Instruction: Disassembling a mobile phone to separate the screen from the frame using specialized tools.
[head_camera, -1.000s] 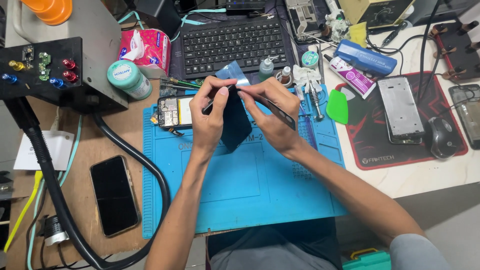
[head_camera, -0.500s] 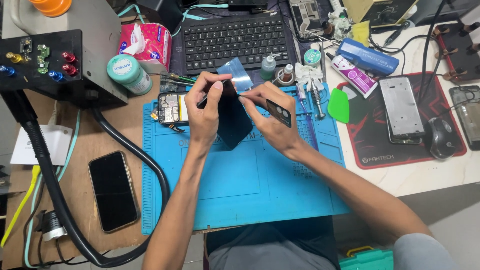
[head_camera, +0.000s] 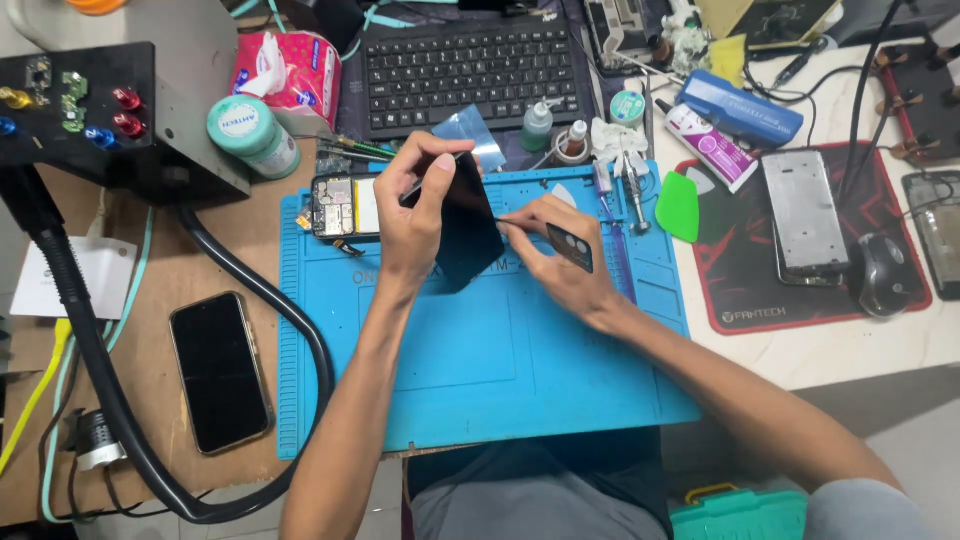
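The left hand (head_camera: 415, 215) grips a dark phone screen panel (head_camera: 470, 225), fingers curled over its upper edge, holding it tilted above the blue work mat (head_camera: 480, 370). The right hand (head_camera: 555, 250) is closed around a thin tool (head_camera: 510, 221) whose tip touches the panel's right edge; a small dark camera piece (head_camera: 570, 247) rests against its fingers. A clear film (head_camera: 472, 128) sticks up just behind the panel. An opened phone body (head_camera: 345, 207) with exposed parts lies on the mat's top left corner, just beside the left hand. On the brown surface (head_camera: 200, 265) to the left lies 1 black phone (head_camera: 220, 370), near a thick black hose (head_camera: 250, 290). A keyboard (head_camera: 470, 65) sits behind the mat, and a green pick (head_camera: 678, 205) lies at the mat's right edge beside a red mouse pad (head_camera: 760, 290).
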